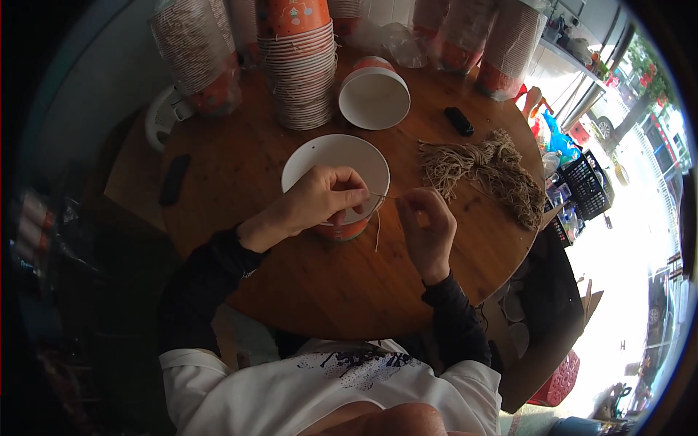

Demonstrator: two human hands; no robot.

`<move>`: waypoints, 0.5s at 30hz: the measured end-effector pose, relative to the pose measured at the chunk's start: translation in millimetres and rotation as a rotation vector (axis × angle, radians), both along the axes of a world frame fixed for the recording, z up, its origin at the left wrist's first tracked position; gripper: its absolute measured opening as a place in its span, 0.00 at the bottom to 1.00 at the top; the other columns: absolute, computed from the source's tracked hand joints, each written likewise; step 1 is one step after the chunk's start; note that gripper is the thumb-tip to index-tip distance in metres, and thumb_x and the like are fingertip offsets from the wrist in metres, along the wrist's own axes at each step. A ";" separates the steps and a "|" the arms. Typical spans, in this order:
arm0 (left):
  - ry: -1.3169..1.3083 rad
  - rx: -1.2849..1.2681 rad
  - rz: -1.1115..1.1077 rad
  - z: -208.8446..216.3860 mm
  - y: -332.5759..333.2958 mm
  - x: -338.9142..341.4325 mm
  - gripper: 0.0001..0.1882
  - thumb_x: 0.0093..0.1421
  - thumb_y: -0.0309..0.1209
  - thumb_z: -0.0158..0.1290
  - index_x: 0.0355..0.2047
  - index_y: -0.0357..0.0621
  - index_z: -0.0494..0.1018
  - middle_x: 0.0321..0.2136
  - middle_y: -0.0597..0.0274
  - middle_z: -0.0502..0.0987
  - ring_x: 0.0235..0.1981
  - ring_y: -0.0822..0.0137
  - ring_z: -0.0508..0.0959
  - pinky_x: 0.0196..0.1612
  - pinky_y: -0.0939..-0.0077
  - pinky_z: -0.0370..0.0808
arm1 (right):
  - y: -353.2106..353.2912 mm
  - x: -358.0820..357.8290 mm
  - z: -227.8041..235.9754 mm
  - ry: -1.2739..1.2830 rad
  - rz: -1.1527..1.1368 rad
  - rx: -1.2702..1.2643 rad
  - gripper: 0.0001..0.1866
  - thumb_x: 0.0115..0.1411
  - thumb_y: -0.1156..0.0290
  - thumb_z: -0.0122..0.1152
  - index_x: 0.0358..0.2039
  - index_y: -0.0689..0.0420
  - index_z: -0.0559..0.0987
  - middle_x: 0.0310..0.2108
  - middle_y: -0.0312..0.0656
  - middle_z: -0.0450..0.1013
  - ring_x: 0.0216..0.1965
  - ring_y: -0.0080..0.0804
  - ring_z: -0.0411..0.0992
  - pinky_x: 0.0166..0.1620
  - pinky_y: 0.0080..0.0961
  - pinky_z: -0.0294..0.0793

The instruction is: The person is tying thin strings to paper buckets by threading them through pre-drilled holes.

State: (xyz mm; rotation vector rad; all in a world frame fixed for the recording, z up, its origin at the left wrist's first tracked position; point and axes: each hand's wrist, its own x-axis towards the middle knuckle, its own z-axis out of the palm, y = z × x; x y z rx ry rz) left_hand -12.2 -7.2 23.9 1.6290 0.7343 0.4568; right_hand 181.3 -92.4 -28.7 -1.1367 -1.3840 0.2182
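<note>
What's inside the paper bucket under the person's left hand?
The paper bucket shows white inside, with a small dark spot near its rim. The left hand covers part of the inside, hiding whatever lies beneath.

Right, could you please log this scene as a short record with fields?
Left hand: pinching a thin string over the near bucket
Right hand: seems to pinch the same string
Near bucket: open, white inside, orange outside
Twine bundle: beige, loose, right side
Bucket stack: nested, at the back
Surface: round wooden table
</note>
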 end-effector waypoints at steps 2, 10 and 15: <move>-0.128 -0.189 0.036 -0.4 -0.3 0.3 0.08 0.64 0.30 0.54 0.35 0.36 0.75 0.25 0.66 0.76 0.18 0.82 0.69 0.21 0.88 0.67 | -4.2 -0.6 6.1 -0.119 -0.010 0.051 0.07 0.52 0.80 0.66 0.31 0.60 0.77 0.28 0.40 0.73 0.28 0.32 0.73 0.32 0.25 0.73; -0.267 -0.311 0.014 -4.3 -12.4 11.5 0.08 0.64 0.28 0.53 0.37 0.34 0.76 0.23 0.66 0.75 0.17 0.81 0.68 0.18 0.87 0.63 | -9.4 -9.3 19.8 -0.206 0.042 0.063 0.10 0.49 0.80 0.68 0.33 0.57 0.80 0.28 0.41 0.70 0.29 0.36 0.73 0.31 0.28 0.73; -0.188 -0.203 -0.032 -1.2 -15.7 11.4 0.06 0.62 0.25 0.56 0.38 0.34 0.76 0.24 0.65 0.77 0.19 0.83 0.69 0.19 0.87 0.64 | -3.2 -12.9 19.4 -0.054 0.099 -0.021 0.08 0.51 0.80 0.67 0.32 0.58 0.80 0.28 0.40 0.69 0.29 0.30 0.73 0.33 0.25 0.73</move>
